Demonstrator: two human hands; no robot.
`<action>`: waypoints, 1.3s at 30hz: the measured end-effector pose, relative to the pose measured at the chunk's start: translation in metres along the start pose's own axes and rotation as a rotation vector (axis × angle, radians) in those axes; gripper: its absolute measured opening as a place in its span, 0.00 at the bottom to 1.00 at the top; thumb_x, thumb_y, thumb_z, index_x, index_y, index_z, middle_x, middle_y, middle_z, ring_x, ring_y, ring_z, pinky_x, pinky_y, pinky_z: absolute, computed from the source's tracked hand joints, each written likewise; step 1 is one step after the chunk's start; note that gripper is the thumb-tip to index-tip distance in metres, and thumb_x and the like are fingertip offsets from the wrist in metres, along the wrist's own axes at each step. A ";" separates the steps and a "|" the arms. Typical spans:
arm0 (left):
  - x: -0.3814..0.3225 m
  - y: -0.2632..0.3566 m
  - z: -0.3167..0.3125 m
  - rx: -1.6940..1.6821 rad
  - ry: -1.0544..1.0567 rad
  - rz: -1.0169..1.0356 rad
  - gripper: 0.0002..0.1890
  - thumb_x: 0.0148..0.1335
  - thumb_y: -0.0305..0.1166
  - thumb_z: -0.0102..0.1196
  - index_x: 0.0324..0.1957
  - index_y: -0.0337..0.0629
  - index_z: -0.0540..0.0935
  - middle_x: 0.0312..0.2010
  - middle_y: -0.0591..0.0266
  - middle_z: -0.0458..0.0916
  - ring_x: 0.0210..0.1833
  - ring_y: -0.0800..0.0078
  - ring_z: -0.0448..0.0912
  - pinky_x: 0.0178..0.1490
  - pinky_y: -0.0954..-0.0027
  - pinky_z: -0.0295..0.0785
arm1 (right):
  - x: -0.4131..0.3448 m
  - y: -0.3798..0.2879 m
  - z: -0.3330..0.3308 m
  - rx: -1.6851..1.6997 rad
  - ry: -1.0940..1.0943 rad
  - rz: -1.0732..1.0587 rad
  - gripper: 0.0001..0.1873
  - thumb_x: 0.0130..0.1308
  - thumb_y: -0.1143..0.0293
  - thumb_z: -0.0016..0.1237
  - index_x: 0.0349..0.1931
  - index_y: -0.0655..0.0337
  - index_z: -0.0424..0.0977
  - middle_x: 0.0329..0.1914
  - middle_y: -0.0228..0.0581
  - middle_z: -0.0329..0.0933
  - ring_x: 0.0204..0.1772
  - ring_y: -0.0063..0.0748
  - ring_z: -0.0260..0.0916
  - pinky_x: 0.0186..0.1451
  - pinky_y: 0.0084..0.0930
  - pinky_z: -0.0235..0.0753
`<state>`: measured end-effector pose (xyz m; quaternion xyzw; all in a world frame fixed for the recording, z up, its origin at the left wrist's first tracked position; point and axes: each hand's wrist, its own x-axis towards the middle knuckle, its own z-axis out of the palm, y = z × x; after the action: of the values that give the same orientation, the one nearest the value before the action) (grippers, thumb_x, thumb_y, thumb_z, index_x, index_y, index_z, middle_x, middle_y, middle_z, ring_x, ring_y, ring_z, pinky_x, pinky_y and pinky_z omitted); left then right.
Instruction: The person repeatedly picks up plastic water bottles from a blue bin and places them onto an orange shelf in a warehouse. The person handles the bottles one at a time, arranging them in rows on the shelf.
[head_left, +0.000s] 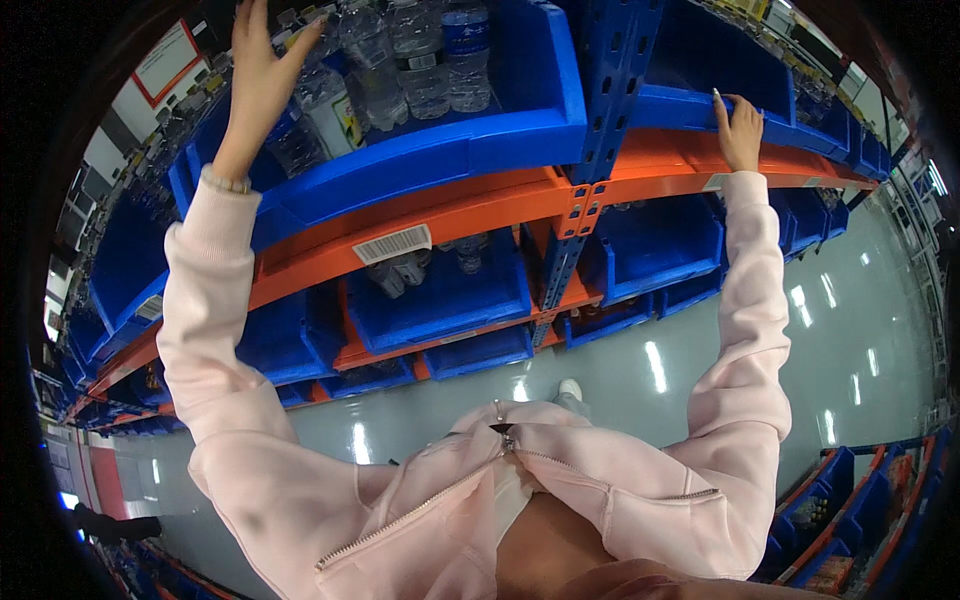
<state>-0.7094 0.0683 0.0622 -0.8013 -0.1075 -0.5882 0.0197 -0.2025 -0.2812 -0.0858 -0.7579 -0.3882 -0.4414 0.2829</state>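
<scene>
My left hand (262, 82) is raised over a blue plastic bin (427, 161) on the upper shelf. Its thumb stands apart from the fingers, and the fingertips are cut off by the top of the view. Clear plastic bottles stand in that bin, among them a blue-labelled water bottle (466, 56) and one with a white, green and yellow label (337, 116). Nothing shows in the left palm. Further right, my right hand (741, 135) rests at the front lip of another blue bin (675, 105), thumb spread from the fingers, holding no loose item.
A blue perforated upright (611, 82) stands between the two bins. Orange shelf beams (480, 206) carry barcode labels. Lower blue bins (442, 300) hold some bottles. Behind me at right is another rack (847, 517). The glossy grey floor (622, 405) reflects lights.
</scene>
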 end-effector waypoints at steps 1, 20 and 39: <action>-0.007 0.018 -0.003 -0.004 0.006 0.071 0.42 0.59 0.31 0.62 0.73 0.38 0.56 0.73 0.45 0.56 0.77 0.55 0.52 0.76 0.58 0.50 | -0.001 -0.001 0.000 0.008 0.011 0.008 0.25 0.71 0.44 0.41 0.52 0.56 0.73 0.56 0.44 0.75 0.64 0.48 0.66 0.74 0.56 0.49; -0.107 0.248 0.155 0.058 0.070 0.437 0.18 0.52 0.25 0.66 0.43 0.63 0.88 0.64 0.55 0.71 0.75 0.49 0.54 0.76 0.45 0.50 | -0.017 -0.010 -0.024 0.224 0.060 -0.205 0.29 0.68 0.47 0.47 0.60 0.60 0.70 0.65 0.48 0.69 0.73 0.46 0.59 0.78 0.52 0.41; -0.057 0.300 0.310 0.373 -0.168 0.076 0.16 0.73 0.35 0.44 0.51 0.50 0.85 0.49 0.64 0.85 0.57 0.69 0.80 0.69 0.58 0.62 | 0.035 0.190 -0.078 0.482 -0.024 -0.326 0.26 0.67 0.63 0.47 0.65 0.59 0.67 0.69 0.45 0.67 0.74 0.50 0.58 0.77 0.52 0.47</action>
<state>-0.3760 -0.1845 -0.0586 -0.8334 -0.1855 -0.4882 0.1809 -0.0671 -0.4317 -0.0362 -0.6014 -0.6020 -0.3672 0.3757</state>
